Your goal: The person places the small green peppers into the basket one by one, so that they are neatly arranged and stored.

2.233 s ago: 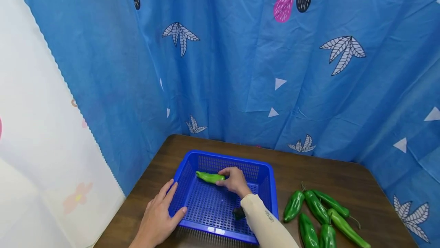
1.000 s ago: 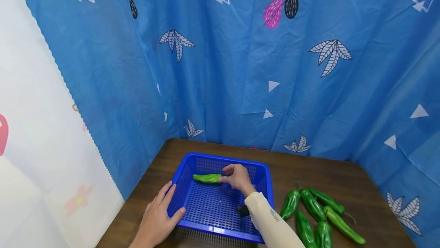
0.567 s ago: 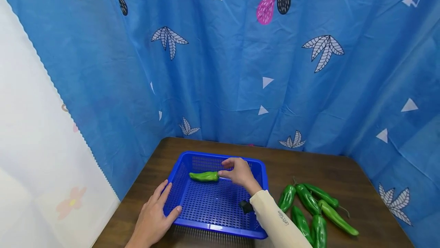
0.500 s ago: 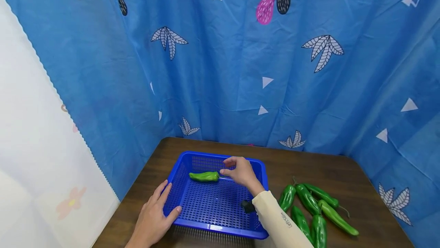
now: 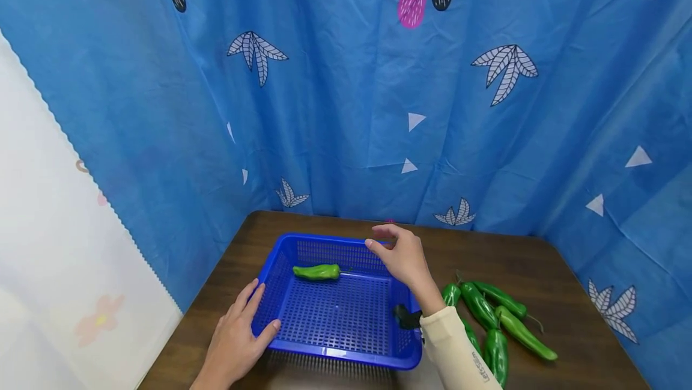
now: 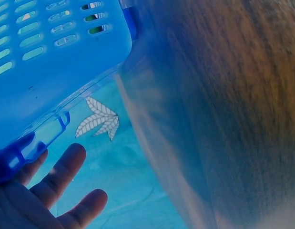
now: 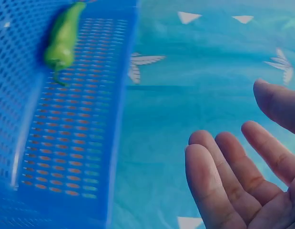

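Far left inside blue rectangular perforated-plastic basket [image 5: 335, 353]: light-green tapered pepper [image 5: 316, 272], lying free. Right hand [image 5: 404, 256] slack, empty, near far-right corner; left hand [image 5: 233, 337] spread at left side. Placement judged done; next likely calls for pinching glossy dark-green pepper [image 5: 479, 306], right.

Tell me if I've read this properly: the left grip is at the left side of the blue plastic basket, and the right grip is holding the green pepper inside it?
Not quite: the right grip holds nothing. The right wrist view shows it apart from the green pepper, which lies inside the blue plastic basket. The left grip is at the basket's left side.
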Available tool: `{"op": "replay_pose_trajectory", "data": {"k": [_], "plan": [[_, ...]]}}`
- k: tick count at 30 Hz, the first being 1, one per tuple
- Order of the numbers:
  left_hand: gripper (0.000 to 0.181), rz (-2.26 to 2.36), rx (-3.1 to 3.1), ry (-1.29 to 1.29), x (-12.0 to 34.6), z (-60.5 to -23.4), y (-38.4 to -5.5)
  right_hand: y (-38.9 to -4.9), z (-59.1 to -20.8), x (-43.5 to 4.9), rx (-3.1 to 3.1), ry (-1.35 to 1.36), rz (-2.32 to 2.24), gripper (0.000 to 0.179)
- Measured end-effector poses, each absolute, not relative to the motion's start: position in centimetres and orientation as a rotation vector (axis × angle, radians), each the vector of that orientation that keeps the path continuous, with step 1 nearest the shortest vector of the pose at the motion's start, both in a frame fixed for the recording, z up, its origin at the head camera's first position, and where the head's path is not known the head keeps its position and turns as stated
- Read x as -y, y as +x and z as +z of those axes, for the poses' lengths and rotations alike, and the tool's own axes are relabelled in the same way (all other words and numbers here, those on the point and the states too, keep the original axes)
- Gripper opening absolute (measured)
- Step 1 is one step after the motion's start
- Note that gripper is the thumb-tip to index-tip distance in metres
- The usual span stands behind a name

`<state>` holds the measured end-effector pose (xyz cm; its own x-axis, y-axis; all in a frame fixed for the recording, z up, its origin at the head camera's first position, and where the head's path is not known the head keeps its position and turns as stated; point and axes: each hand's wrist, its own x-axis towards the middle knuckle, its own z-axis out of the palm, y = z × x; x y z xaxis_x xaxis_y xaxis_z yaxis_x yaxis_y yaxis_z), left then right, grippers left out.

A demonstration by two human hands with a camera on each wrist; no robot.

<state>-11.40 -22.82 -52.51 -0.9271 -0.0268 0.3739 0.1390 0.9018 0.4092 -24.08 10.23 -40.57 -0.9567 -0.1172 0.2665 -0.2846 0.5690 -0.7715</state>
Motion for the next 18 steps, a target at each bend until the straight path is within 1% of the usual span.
{"op": "replay_pose_trajectory", "data": {"k": [6, 18], "plan": [[0.078, -0.616, 2.687, -0.09, 22.8, -52.5, -11.6, -22.7, -39.5, -12.1, 2.528, 0.288, 1.386, 0.036], [0.078, -0.621, 2.699, -0.091, 22.9, -52.2, -11.5, -20.4, -39.4, -17.4, 2.376, 0.066, 1.435, 0.036]]}}
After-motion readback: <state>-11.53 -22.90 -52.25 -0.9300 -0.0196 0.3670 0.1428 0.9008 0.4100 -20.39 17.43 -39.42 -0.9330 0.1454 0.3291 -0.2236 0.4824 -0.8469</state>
